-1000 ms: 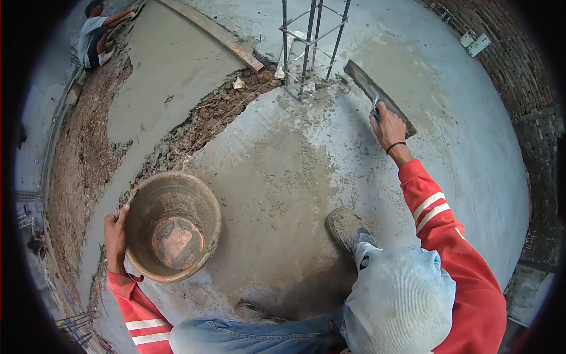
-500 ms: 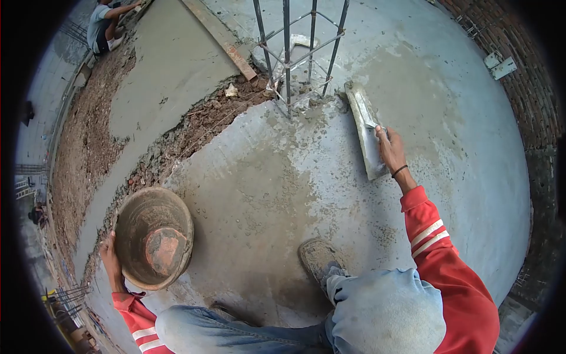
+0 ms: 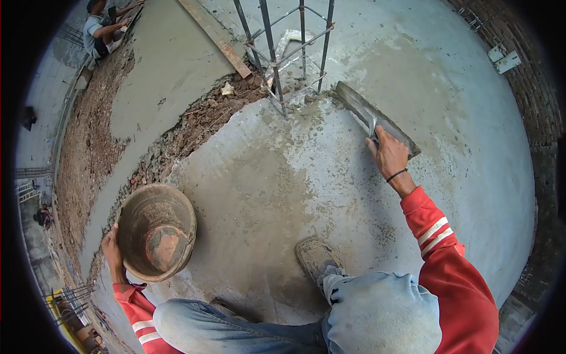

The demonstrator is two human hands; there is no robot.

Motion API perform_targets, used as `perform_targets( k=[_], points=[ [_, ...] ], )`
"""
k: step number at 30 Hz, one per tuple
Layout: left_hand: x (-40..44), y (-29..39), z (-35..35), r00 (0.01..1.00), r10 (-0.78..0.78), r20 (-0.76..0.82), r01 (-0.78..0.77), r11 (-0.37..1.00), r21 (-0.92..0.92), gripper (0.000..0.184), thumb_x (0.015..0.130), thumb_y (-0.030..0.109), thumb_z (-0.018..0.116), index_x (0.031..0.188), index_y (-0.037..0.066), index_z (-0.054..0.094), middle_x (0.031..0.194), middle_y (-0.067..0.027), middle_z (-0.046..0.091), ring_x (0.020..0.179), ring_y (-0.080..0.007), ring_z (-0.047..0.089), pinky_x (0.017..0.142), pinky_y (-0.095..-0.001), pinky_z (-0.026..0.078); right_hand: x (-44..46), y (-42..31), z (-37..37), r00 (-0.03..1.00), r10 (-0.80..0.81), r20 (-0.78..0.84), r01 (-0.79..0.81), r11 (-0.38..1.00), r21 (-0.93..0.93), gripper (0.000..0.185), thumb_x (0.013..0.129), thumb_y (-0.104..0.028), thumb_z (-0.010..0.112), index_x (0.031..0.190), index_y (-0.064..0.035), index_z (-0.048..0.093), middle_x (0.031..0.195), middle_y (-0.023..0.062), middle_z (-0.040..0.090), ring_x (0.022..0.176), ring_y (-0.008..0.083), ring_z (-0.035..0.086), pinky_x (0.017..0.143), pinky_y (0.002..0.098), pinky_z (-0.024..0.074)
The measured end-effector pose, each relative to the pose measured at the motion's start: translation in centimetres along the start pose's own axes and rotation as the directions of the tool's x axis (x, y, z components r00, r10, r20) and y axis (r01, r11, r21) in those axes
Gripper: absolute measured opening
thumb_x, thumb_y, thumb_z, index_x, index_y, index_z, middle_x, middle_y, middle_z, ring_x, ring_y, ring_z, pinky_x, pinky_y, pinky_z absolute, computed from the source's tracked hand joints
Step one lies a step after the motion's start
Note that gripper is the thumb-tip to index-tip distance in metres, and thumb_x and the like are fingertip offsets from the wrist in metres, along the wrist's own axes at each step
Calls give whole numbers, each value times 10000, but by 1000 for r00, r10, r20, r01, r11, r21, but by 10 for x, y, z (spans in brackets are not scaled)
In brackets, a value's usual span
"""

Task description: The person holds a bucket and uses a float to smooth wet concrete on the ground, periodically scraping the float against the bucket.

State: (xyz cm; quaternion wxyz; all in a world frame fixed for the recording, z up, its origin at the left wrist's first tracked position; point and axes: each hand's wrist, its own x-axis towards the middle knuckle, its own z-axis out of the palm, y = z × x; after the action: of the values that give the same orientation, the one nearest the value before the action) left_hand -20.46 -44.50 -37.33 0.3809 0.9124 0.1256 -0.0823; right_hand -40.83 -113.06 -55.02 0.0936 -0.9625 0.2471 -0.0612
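In my right hand (image 3: 391, 154) is the handle of a long rectangular plastering trowel (image 3: 368, 112), its blade slanting over the concrete slab (image 3: 242, 206). The far end of the blade lies close to the upright rebar. My left hand (image 3: 112, 251) grips the outer rim of a round, cement-stained bucket (image 3: 184, 221). Inside the bucket a reddish bottom shows, partly coated with grey cement; no deep mix is visible in it. Wet mortar patches and loose crumbs spread over the slab between my hands.
Upright rebar (image 3: 270, 50) with tie hoops rises from the slab ahead. A strip of broken soil (image 3: 200, 121) borders smooth wet concrete (image 3: 165, 65), where a wooden plank (image 3: 218, 38) lies. Another person (image 3: 100, 32) crouches at upper left. A brick wall (image 3: 530, 76) stands at right.
My right hand has turned the trowel, so its blade now slants more, with its near end swung out to the right. The bucket has shifted slightly up with my left hand.
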Motion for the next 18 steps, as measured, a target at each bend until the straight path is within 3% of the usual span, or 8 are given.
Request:
perform_targets(
  k=[7,8,9,11,12,16,18],
  points=[
    [-6,6,9,998,8,-63,-10,999,-36,387,981,375,614,907,7,712,752,22,646,626,-66,531,584,-225,410,5,8,-6,998,-19,-62,21,999,24,305,922,-340,618,1011,-75,498,805,136,661,725,382,659,581,511,484],
    [-5,5,9,998,18,-63,-21,999,-46,389,980,377,614,899,9,709,751,22,646,622,-65,529,579,-226,408,6,7,-11,999,17,-28,-16,999,33,343,932,-348,599,998,-26,502,779,198,656,734,418,650,604,531,477],
    [-5,2,8,997,27,-67,-31,998,-54,390,980,379,614,892,11,707,750,21,646,619,-63,526,574,-226,407,8,8,-10,1000,8,-30,-7,1000,30,343,932,-348,599,998,-26,502,779,198,656,734,418,650,604,531,477],
    [-2,-10,-1,998,25,-65,-27,999,-35,390,980,382,615,882,15,703,750,19,648,620,-62,528,574,-225,408,11,12,0,987,161,-21,-158,981,109,388,951,-372,567,1001,9,510,757,264,646,741,462,636,631,552,473],
    [0,-12,-5,998,32,-53,-32,999,-12,390,979,384,615,872,19,699,750,17,650,622,-61,529,574,-224,409,13,15,4,989,148,10,-147,969,198,424,964,-383,537,1010,38,513,757,312,634,757,490,630,661,569,474],
    [-9,2,5,998,28,-56,-32,997,-72,394,979,387,616,851,22,690,753,15,652,625,-59,531,574,-224,411,55,21,44,984,174,-24,-165,961,224,460,978,-411,507,1013,48,516,783,324,640,785,505,633,694,569,494],
    [-5,1,0,1000,7,-14,-7,999,-39,395,978,385,617,857,16,686,759,15,655,627,-60,534,576,-227,413,76,6,58,978,182,100,-199,959,201,485,986,-429,491,1043,52,503,809,346,642,817,519,638,731,569,512]
  ],
)
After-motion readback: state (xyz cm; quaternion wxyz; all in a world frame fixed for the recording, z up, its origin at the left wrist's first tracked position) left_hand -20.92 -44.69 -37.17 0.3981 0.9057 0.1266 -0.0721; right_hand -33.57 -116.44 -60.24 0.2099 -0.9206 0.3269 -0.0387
